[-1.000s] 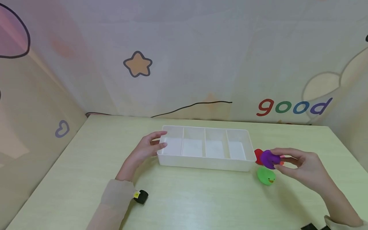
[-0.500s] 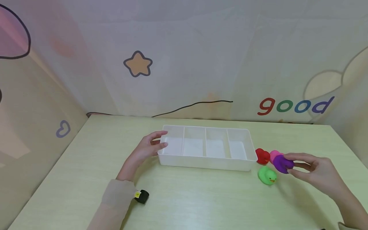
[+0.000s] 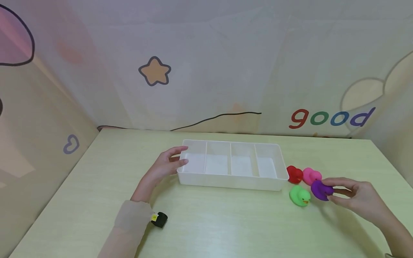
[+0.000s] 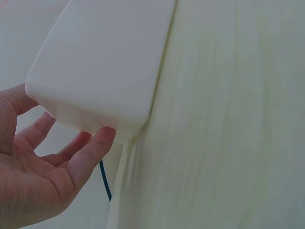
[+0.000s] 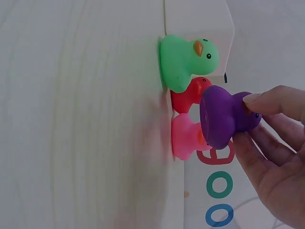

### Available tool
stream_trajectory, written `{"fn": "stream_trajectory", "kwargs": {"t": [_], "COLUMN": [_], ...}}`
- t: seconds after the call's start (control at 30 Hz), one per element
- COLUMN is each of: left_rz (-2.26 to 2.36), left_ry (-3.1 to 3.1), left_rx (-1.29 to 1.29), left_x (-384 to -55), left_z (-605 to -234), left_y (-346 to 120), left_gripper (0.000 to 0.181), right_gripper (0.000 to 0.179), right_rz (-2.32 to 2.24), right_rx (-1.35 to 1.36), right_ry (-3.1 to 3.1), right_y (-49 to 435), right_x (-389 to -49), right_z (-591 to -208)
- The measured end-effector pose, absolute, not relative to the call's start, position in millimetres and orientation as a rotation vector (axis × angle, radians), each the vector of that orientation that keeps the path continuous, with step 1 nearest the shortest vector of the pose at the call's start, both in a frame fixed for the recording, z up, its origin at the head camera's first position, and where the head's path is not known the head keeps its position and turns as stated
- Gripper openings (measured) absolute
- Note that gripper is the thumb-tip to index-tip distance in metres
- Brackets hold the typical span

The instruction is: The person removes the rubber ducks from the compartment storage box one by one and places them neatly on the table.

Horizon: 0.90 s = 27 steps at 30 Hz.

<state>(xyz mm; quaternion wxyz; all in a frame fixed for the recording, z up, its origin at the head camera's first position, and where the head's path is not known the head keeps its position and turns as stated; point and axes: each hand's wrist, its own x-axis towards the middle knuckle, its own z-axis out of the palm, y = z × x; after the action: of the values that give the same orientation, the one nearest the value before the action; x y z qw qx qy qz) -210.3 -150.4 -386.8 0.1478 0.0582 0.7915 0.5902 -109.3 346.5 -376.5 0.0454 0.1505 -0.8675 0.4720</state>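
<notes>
My left hand [image 3: 166, 163] holds the left end of a white four-section storage box [image 3: 229, 182]. Its thumb and forefinger lie over the rim; in the left wrist view other fingers [image 4: 97, 148] touch the outside of the end wall. A purple rubber duck [image 3: 319, 190] is pinched by its head between the thumb and fingers of my right hand [image 3: 359, 195]. The right wrist view shows this duck [image 5: 219, 117] tilted and off the table. Close by stand a green duck [image 3: 299, 196], a red duck [image 3: 294, 175] and a pink duck [image 3: 311, 175].
The pale table [image 3: 206, 222] ends at a printed cloth backdrop [image 3: 209, 71] behind the box. The red duck sits right beside the box's right end. A black wrist device [image 3: 159, 219] hangs at my left sleeve [image 3: 132, 218].
My right hand has moved right and nearer to me with the purple duck, uncovering the pink and red ducks. The left hand and the box have stayed in place.
</notes>
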Motion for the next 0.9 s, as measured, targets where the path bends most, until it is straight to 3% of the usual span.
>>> {"fn": "stream_trajectory", "kwargs": {"t": [0.9], "left_rz": [1.723], "left_ry": [2.259], "left_rx": [0.186], "left_x": [-210], "left_z": [-387], "left_y": [-151], "left_gripper": [0.052], "right_gripper": [0.033], "right_rz": [1.338], "right_rx": [0.461], "right_ry": [-2.832], "right_y": [353], "right_x": [-113], "right_z": [-390]}}
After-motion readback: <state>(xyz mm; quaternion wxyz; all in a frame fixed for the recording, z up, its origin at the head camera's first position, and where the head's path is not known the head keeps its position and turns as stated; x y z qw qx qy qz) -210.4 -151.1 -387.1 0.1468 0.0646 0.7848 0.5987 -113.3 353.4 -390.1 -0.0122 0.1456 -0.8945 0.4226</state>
